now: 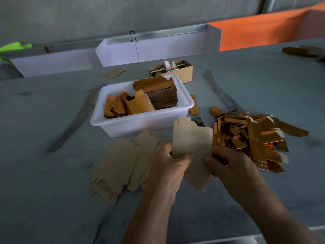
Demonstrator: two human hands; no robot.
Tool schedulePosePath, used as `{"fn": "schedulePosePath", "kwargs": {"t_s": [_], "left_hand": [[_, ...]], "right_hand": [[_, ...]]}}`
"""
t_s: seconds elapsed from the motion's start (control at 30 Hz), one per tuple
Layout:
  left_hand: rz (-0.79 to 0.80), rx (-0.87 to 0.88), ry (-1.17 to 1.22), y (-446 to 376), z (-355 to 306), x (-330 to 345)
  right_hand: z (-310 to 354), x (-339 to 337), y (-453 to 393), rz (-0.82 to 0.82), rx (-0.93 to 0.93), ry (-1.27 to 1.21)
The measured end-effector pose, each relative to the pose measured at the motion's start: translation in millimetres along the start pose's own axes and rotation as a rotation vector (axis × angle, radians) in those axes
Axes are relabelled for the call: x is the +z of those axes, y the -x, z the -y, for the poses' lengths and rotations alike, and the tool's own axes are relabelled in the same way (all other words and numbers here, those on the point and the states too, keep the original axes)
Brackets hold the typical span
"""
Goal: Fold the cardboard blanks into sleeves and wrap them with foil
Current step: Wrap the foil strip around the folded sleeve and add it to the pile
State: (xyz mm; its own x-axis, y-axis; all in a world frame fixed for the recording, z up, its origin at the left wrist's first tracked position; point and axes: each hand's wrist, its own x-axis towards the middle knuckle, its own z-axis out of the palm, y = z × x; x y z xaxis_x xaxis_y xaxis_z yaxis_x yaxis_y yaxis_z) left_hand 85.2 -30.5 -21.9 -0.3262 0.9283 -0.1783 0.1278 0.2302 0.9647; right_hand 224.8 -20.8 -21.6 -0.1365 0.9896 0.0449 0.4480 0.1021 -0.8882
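Both hands pinch one cardboard blank (192,140) above the surface: left hand (168,166) on its left edge, right hand (228,164) on its right, likely to crease it; finished gold sleeves (249,138) lie rightward.

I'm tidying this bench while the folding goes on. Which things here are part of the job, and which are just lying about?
Part of the job:
- cardboard blank, held by the left hand and right hand
- flat blanks on the table
- white tub of stacked blanks
- gold foil pile

Lying about:
- small brown box
- green cloth
- orange sheet
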Motion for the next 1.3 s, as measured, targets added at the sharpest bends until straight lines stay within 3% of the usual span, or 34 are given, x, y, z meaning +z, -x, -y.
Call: {"fn": "schedulePosePath", "kwargs": {"t_s": [0.23,0.4,0.67,0.83,0.9,1.0,1.13,1.3], "left_hand": [[-0.105,0.085,-0.054,5,1,4],[-0.054,0.081,-0.011,9,-3,4],[0.268,-0.023,0.073,9,-3,-7],[0.233,0.043,0.013,6,-4,-9],[0.288,0.036,-0.005,5,-5,-10],[0.384,0.016,-0.017,6,-6,-10],[0.319,-0.035,0.003,7,-4,-7],[0.199,0.116,-0.055,15,-1,3]], "right_hand": [[4,7,3,-0.149,-0.059,0.085],[12,18,11,-0.105,-0.133,-0.033],[8,19,6,-0.049,-0.097,-0.017],[6,16,3,-0.090,-0.049,-0.028],[5,12,0,-0.156,-0.018,-0.029],[3,6,-5,-0.076,0.076,-0.186],[0,5,-4,-0.028,0.111,-0.278],[0,6,-4,-0.079,0.120,-0.273]]}}
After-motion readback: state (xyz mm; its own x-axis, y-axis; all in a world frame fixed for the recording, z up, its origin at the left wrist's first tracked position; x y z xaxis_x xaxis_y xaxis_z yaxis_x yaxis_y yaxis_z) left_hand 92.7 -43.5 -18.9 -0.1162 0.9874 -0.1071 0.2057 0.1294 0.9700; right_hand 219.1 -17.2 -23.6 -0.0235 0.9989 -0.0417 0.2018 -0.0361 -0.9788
